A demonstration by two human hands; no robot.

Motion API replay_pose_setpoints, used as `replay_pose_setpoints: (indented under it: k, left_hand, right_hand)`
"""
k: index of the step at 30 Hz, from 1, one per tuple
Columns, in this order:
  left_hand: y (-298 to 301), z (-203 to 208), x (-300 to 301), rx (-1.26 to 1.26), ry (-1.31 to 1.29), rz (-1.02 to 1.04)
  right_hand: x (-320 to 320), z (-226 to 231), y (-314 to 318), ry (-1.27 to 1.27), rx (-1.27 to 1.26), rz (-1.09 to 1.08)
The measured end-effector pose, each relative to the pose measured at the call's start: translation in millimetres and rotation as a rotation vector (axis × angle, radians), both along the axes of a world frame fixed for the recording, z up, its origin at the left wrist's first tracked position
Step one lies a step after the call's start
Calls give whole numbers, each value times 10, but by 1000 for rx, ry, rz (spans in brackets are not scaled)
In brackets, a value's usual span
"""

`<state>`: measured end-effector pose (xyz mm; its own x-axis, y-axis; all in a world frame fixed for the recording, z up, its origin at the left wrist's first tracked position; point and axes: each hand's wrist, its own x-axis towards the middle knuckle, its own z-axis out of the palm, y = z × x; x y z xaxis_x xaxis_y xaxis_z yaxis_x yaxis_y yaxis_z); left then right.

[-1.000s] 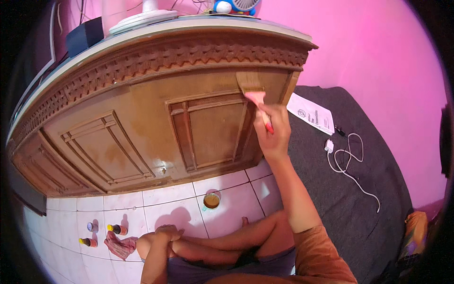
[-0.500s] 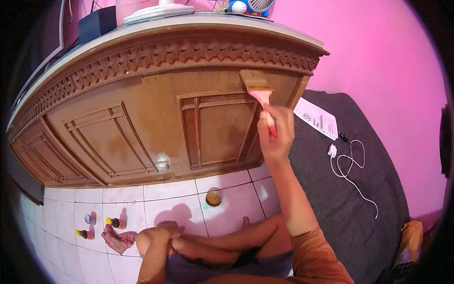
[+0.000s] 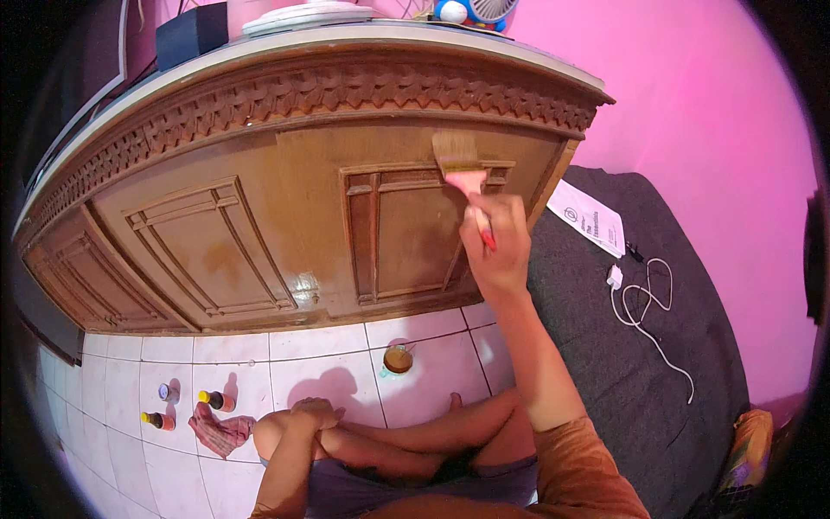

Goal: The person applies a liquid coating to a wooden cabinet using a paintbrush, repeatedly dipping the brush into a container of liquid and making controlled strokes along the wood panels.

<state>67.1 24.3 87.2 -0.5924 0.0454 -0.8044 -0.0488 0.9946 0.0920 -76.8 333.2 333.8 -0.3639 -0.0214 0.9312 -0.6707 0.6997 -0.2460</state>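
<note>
My right hand (image 3: 499,242) is closed round the handle of a flat paintbrush (image 3: 467,180), pale pink with a red end. Its wide bristles point up and lie against the brown wooden cabinet (image 3: 303,195), at the top of the right framed panel. My left hand (image 3: 316,413) rests over my bent knee with nothing in it, fingers draped and partly hidden. On the tiles between my legs and the cabinet stands a small cup of brown liquid (image 3: 398,360).
At left on the floor lie two yellow-capped bottles (image 3: 216,400), a small round tin (image 3: 168,393) and a crumpled pink cloth (image 3: 221,431). A dark mat (image 3: 596,329) at right bears a white booklet (image 3: 588,219) and a white cable (image 3: 638,322). A toy-like fan (image 3: 488,9) stands on the cabinet top.
The paintbrush in my right hand has moved left across the cabinet front. The view has shifted slightly. My left hand stays on the knee.
</note>
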Motion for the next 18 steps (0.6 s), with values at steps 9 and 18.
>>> replay_pose_setpoints:
  k: [9, 18]
  left_hand:
    - [36, 118, -12, 7, -9, -11]
    - [43, 158, -35, 12, -42, -21]
  right_hand:
    - [56, 131, -139, 60, -37, 25]
    - [124, 118, -99, 6, -22, 20]
